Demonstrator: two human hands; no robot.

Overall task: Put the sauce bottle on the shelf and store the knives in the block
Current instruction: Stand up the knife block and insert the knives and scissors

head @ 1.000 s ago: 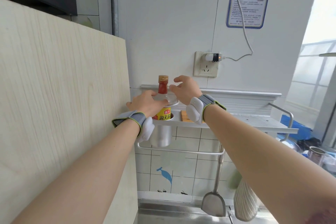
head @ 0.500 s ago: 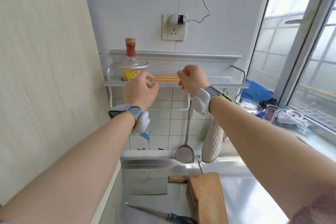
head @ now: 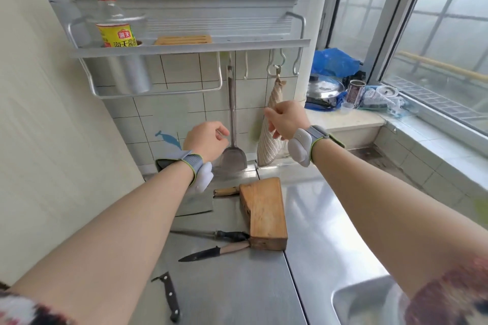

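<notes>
Standing upright on the shelf (head: 190,47), the sauce bottle (head: 112,13) is stored; both the left hand (head: 206,141) and right hand (head: 286,120) hang loosely curled and empty above the counter (head: 317,232). Knives (head: 211,253) lie beside the tipped knife block (head: 264,214): probably stand it up first, then lift each by its handle.

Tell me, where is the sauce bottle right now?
The sauce bottle stands upright at the left end of the wall shelf, left of a small slotted wooden piece.
</notes>
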